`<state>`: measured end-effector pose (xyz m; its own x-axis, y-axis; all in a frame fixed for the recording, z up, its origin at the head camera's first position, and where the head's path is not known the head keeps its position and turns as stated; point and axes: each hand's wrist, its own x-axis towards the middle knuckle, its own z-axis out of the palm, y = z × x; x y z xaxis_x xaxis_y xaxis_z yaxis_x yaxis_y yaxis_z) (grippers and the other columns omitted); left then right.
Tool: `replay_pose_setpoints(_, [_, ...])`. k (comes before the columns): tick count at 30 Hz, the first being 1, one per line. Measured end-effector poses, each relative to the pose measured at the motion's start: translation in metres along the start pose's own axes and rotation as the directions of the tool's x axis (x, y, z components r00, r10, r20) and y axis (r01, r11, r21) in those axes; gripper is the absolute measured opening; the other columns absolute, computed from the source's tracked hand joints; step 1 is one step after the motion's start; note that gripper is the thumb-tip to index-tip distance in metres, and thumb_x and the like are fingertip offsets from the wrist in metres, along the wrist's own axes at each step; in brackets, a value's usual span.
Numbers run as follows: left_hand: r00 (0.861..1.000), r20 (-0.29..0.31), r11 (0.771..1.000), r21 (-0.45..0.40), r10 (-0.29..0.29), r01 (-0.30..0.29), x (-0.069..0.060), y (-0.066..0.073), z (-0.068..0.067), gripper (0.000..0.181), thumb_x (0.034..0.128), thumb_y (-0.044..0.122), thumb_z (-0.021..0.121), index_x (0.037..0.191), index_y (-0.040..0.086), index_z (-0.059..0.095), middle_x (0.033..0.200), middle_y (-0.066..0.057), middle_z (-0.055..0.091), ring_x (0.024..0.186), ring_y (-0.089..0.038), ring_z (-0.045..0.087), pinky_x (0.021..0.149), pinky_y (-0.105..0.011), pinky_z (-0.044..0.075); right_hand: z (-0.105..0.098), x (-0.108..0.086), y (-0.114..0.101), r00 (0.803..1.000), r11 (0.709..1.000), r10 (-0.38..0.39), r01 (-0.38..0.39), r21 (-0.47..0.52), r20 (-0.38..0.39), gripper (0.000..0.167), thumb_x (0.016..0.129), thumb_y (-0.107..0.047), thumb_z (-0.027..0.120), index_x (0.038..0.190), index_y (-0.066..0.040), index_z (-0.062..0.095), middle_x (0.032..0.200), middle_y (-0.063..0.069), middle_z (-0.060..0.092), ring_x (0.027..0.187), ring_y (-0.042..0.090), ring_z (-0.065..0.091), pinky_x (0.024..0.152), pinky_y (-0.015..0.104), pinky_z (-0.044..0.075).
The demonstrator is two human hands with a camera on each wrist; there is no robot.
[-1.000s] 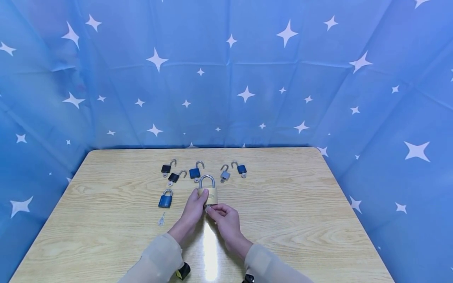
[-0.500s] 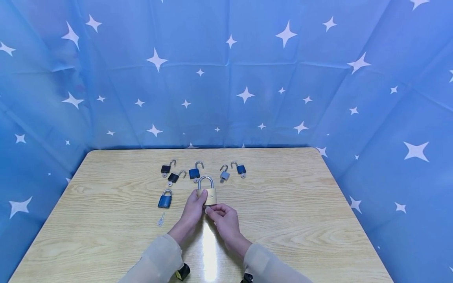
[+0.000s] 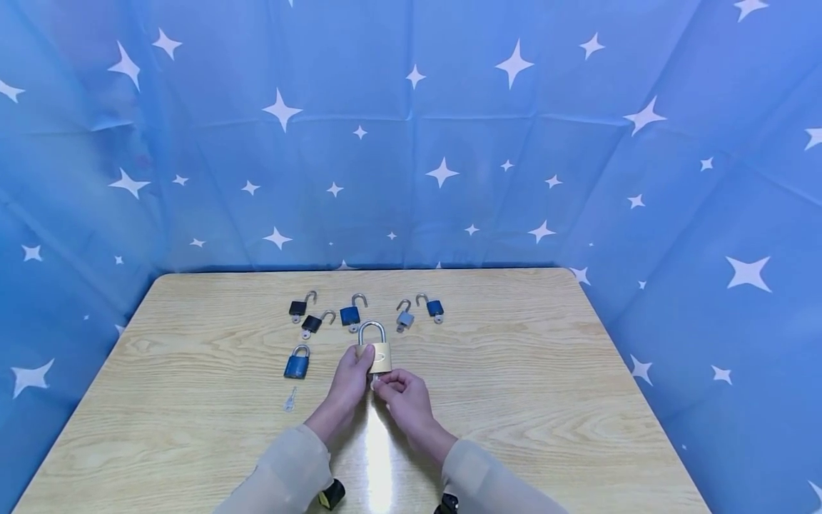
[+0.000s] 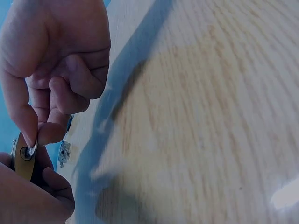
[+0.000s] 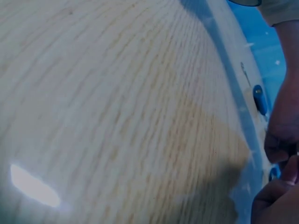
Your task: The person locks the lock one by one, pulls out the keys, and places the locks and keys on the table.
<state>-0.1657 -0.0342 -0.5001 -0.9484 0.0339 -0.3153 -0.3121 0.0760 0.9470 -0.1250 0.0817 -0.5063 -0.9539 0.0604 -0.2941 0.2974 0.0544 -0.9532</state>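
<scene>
A large brass padlock (image 3: 382, 357) with its shackle seated at both ends is held upright over the table, gripped at its left side by my left hand (image 3: 349, 377). Below it my right hand (image 3: 408, 401) pinches a key (image 3: 375, 381) between thumb and forefinger at the lock's underside. In the left wrist view the key (image 4: 32, 150) meets the keyhole in the brass base (image 4: 23, 161), with the right hand (image 4: 60, 60) above and the left hand (image 4: 32, 196) below. The right wrist view shows both hands only partly, at its right edge.
Behind the hands lie several small padlocks with raised shackles: black (image 3: 297, 308), blue (image 3: 349, 315), grey (image 3: 405, 319) and another blue (image 3: 434, 308). To the left are a blue padlock (image 3: 297, 366) with its shackle down and a loose key (image 3: 290, 400). A starry blue curtain (image 3: 411, 157) hangs behind the wooden table (image 3: 546, 400).
The brass padlock sits very slightly lower and further left in the head view, and the whole scene has shifted a little left. Both hands keep their hold.
</scene>
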Motion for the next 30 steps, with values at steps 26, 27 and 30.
replay_pose_setpoints(26, [1.0,-0.029,0.983,0.184,0.004,0.002,0.003,0.009,-0.027,0.061,0.0994,0.051,0.045,0.141,0.006,0.041,0.146,-0.017,0.046,0.14,-0.037,0.036,0.115,-0.055,0.027,-0.005,-0.011,0.007,0.994,0.996,-0.053,0.059,-0.066,0.092,0.015,0.089,-0.01,0.067,0.094,0.004,0.064,0.075,-0.003,0.054,0.071,0.009,0.05,0.062,0.017,0.043])
replay_pose_setpoints(27, [0.999,-0.034,0.978,0.208,0.007,0.0,0.003,0.009,-0.029,0.063,0.0988,0.052,0.046,0.142,0.006,0.041,0.147,-0.018,0.045,0.14,-0.038,0.036,0.115,-0.055,0.028,-0.006,-0.011,0.006,0.994,0.996,-0.05,0.057,-0.069,0.093,0.015,0.09,-0.011,0.066,0.095,0.003,0.064,0.076,-0.003,0.053,0.071,0.009,0.05,0.062,0.017,0.042])
replay_pose_setpoints(30, [0.997,-0.063,0.954,0.298,0.037,-0.017,0.004,0.01,-0.036,0.057,0.0985,0.049,0.049,0.134,0.004,0.048,0.135,-0.019,0.054,0.129,-0.036,0.048,0.108,-0.053,0.038,-0.008,-0.011,0.003,0.994,0.996,-0.041,0.048,-0.069,0.1,0.017,0.092,-0.014,0.064,0.095,0.003,0.063,0.076,-0.004,0.051,0.072,0.01,0.048,0.061,0.017,0.041])
